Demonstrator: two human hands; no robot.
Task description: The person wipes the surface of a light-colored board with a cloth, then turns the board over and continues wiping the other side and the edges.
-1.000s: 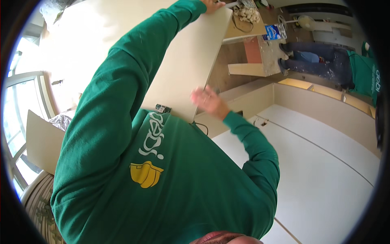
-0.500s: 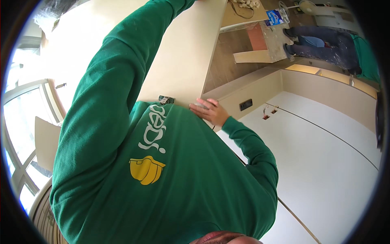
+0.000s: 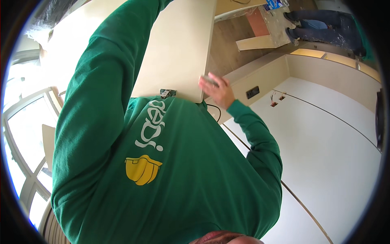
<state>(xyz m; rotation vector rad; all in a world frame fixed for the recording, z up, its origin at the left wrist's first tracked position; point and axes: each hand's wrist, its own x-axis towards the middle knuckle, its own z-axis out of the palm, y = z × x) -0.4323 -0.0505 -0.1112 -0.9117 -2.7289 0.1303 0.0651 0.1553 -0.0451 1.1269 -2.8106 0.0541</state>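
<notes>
A large cream panel [image 3: 183, 44] stretches away from my chest, with a metal cabinet hinge [image 3: 167, 93] fixed near its close end. My right hand [image 3: 219, 92] is at the panel's right edge, fingers pointing left and bent around a small greyish piece, too blurred to name. Whether the fingertips touch the edge is hard to tell. My left arm [image 3: 109, 61] in a green sleeve reaches far forward over the panel, and its hand lies beyond the upper edge of the picture.
To the right runs a cream cabinet frame [image 3: 268, 85] with a dark socket strip [image 3: 252, 92] and a white board [image 3: 325, 134] with cut-outs. A black cable [image 3: 217, 109] hangs by the panel corner. A person's legs [image 3: 325, 32] are at the far right, near boards on the floor.
My right hand has lifted from the panel's close corner and moved forward along its right edge. More of the panel's corner and the black cable now show. My left hand has left the picture.
</notes>
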